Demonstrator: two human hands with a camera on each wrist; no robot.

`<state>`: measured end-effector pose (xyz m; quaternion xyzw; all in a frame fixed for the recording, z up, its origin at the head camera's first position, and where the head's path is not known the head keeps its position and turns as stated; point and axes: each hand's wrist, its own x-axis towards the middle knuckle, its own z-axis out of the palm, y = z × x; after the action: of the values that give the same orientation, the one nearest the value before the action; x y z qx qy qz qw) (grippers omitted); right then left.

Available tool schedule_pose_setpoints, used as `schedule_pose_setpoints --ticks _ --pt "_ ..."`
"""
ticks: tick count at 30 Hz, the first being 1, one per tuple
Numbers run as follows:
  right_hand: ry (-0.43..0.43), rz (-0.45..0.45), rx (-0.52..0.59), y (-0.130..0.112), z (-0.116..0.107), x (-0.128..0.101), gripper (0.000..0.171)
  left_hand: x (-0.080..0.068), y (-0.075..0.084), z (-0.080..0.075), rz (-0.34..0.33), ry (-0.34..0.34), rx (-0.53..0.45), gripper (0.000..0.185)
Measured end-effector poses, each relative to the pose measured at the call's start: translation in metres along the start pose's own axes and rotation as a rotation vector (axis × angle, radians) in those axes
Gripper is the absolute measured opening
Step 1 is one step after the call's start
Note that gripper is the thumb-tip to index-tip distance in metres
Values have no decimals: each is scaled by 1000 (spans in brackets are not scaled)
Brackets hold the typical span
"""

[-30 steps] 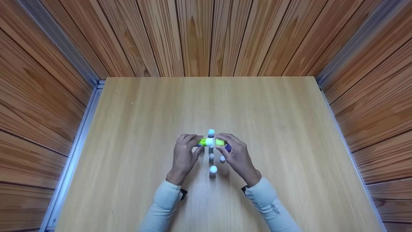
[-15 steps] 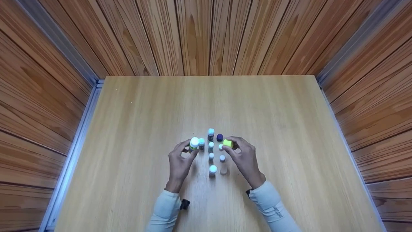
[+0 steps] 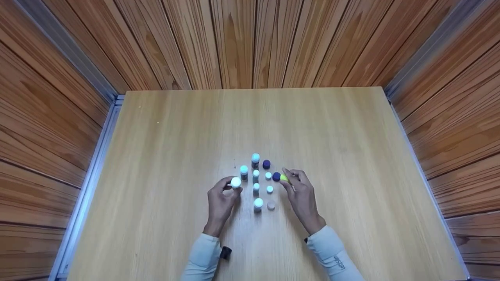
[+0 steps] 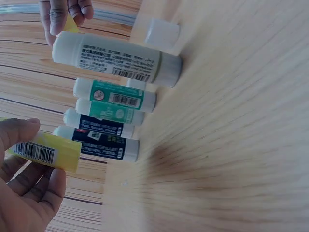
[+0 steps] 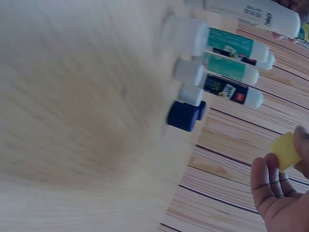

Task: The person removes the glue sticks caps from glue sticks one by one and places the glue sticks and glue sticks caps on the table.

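Wood panelling closes in on three sides of a pale wooden table [image 3: 164,164], and near its middle stands a small crowd of glue sticks [image 3: 256,177], upright in short rows, white caps up, some with green labels and some with dark ones. At about one o'clock from that cluster sit two dark blue caps [image 3: 266,164], off their sticks and resting on the tabletop, one just beside the other.

At nine o'clock of the cluster the person's left hand [image 3: 219,201] has its fingers curled round a yellow glue stick [image 4: 46,152], holding it upright with its white end [image 3: 236,182] on top; the wrist view shows the thumb and fingers wrapped about the yellow barrel with its barcode.

At three o'clock the right hand [image 3: 302,197] pinches a small yellow cap [image 5: 286,151] between thumb and fingertips, just beside the nearer blue cap. The two hands are apart, with the standing sticks between them.

At six o'clock a large white-capped stick [image 3: 258,203] stands nearest the person, with a loose pale cap [image 3: 271,205] just to its right. Light sleeves cover both forearms.
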<state>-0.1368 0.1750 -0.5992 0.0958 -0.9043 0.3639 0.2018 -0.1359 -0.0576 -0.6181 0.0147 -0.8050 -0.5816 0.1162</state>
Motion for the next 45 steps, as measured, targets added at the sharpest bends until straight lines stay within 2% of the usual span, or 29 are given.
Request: schedule_pose_setpoints --ticks 4,10,15,24,31,38,45 --pt "-6 -31 -34 6 3 -7 38 -3 -3 2 -20 -14 19 27" --pt "-41 -81 -140 14 11 -18 37 -7 -11 6 -82 -23 24 27" --pt "-41 -86 -181 17 19 -24 37 -8 -17 9 -112 -26 28 29" --pt "-66 -3 -180 19 29 -24 29 -9 -22 15 -143 -30 25 28" --pt "-132 52 -212 20 34 -24 27 -8 -24 16 -149 -31 6 29" --pt "-230 131 -218 20 36 -22 23 -6 -26 17 -200 -41 19 30" --pt "-306 164 -231 18 36 -18 21 -4 -29 21 -183 -59 57 29"
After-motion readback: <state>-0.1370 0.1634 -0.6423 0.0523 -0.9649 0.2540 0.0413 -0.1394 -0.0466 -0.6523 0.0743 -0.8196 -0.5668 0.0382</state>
